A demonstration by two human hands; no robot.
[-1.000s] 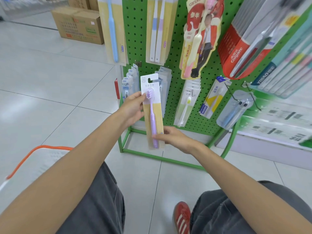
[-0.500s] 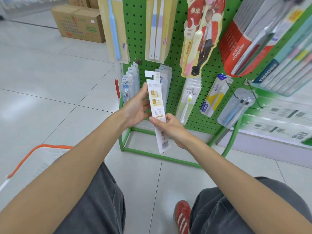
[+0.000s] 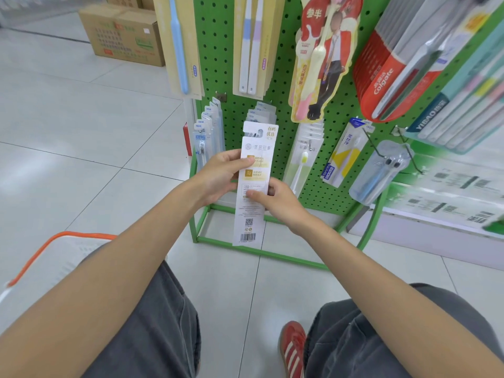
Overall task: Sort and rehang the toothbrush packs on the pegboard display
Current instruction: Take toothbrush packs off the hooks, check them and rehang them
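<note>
The tall green perforated metal pegboard (image 3: 218,50) fills the upper view, its hooks loaded with flat carded toothbrush packs. At lower left sits a white mesh basket with an orange rim (image 3: 68,236), blurred at the frame's edge.

Held upright in front of the board's lower row is the task's item, a long, narrow white cardboard toothbrush pack (image 3: 252,211). A second ago its tan front and purple brush faced the camera. Now its matte printed back does, with gold squares, fine text, a QR code and a barcode at the bottom. That turn suggests the pack is being read to decide where it belongs. It is not hung, and would likely need turning front-out again before it goes on a hook. Its top tab overlaps a row of clear-fronted packs on a lower hook (image 3: 261,113), though whether they touch is unclear.

The left hand (image 3: 218,175) pinches the card's upper left edge, thumb across the back face and fingers hidden behind. The right hand (image 3: 275,200) pinches it at mid-height, thumb flat on the print and fingers curled behind.
</note>
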